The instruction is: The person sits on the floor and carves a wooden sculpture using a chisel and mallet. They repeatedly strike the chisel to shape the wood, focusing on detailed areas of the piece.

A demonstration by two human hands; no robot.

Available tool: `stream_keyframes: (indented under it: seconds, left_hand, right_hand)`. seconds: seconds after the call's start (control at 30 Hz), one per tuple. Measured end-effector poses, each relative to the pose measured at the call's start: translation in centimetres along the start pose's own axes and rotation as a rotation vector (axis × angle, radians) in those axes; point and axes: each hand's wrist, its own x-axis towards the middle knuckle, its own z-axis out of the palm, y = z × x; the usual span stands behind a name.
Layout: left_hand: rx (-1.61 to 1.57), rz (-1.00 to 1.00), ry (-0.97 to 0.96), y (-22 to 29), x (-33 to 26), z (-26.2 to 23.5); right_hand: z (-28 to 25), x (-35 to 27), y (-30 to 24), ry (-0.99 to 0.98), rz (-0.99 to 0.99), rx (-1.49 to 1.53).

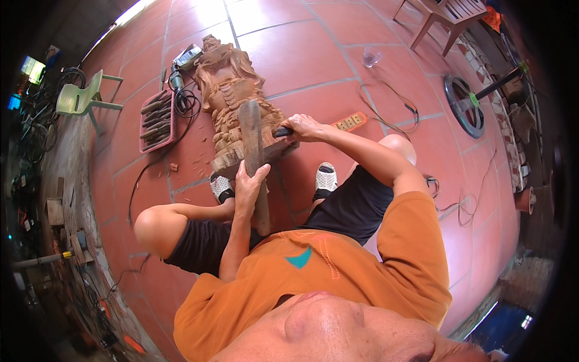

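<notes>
A carved wooden statue (232,84) lies on the tiled floor in front of me, its base pointing toward my feet. My left hand (248,188) is wrapped round a long wooden mallet (253,139), which stands up in front of the statue's lower part. Beside the base, at its right, my right hand (303,128) is closed round a chisel (281,131). Only a dark end of the chisel sticks out to the left of the fist; the rest is hidden.
Left of the statue is a pink basket (142,134) of carving tools, with a corded power tool (177,81) behind it. A power strip (350,122) and cable lie right. A green chair (80,99) stands left, a wheel-shaped base (461,108) far right. Wood chips (174,166) litter the floor.
</notes>
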Motion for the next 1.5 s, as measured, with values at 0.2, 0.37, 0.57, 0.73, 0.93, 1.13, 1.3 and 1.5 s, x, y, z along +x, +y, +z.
stream_keyframes:
  seconds: [0.2,0.37,0.57,0.73,0.93,1.13,1.3,1.5]
  left_hand:
    - [-0.046,-0.012,0.007,-0.6,0.3,-0.1]
    - [-0.047,-0.026,0.002,-0.6,0.2,0.0]
    - [-0.005,-0.036,-0.012,0.2,-0.1,0.2]
    - [0.009,-0.018,-0.010,0.1,-0.1,0.3]
    - [0.000,-0.031,-0.006,-0.3,0.1,0.4]
    - [0.020,-0.040,-0.021,0.2,-0.2,0.6]
    - [0.013,-0.044,-0.024,0.2,-0.1,0.6]
    - [0.000,-0.025,-0.020,0.0,-0.1,0.5]
  right_hand:
    - [0.9,0.5,1.3,0.006,-0.048,0.012]
    - [0.5,1.0,1.9,0.042,-0.045,-0.044]
    - [0.2,1.3,1.8,0.021,0.016,-0.028]
    - [-0.1,1.4,2.1,-0.005,0.048,-0.031]
    - [-0.3,1.7,1.6,-0.024,0.119,-0.032]
    - [0.2,1.9,2.1,-0.017,0.079,-0.066]
    - [0.2,2.1,2.0,-0.015,0.082,-0.084]
    - [0.1,1.9,1.8,-0.006,0.082,-0.074]
